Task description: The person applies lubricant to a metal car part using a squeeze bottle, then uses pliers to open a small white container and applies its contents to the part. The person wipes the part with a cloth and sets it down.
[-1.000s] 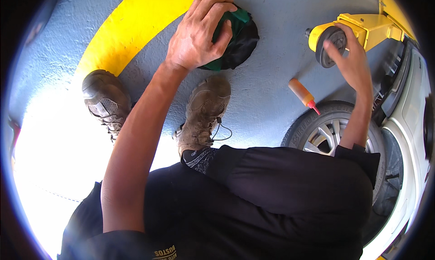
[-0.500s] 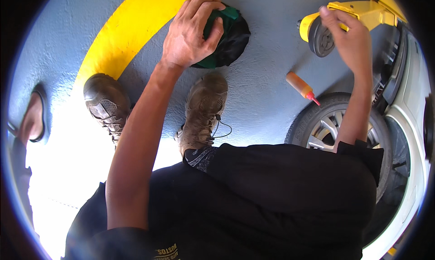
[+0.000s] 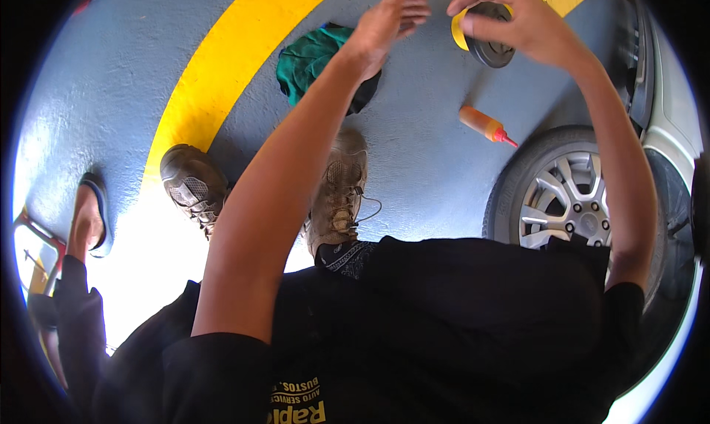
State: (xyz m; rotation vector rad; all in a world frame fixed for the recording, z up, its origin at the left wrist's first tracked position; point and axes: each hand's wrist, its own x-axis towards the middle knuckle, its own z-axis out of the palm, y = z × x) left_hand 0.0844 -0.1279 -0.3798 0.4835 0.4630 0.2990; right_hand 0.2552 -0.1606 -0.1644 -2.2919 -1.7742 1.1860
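My left hand [image 3: 388, 23] is raised over the floor with its fingers apart and nothing visible in it. Under its wrist a crumpled green and black cloth [image 3: 307, 62] lies on the floor, partly covered by my forearm. My right hand [image 3: 518, 23] is open, thumb and fingers curved apart in front of a black wheel [image 3: 489, 51] on a yellow piece of equipment. An orange squeeze bottle [image 3: 482, 123] with a red nozzle lies on its side, between that wheel and the car tyre.
At the right is a light-coloured vehicle [image 3: 674, 102] with a tyre on a silver rim [image 3: 569, 191]. A yellow curved stripe [image 3: 214, 65] crosses the blue-grey floor [image 3: 414, 165]. My shoe [image 3: 194, 180] is near it. Another person's sandalled foot [image 3: 92, 217] stands at far left.
My left hand has let go of the green and black cloth and moved right. The cloth now lies spread more to the left. My right hand has moved left and up, fingers opening.
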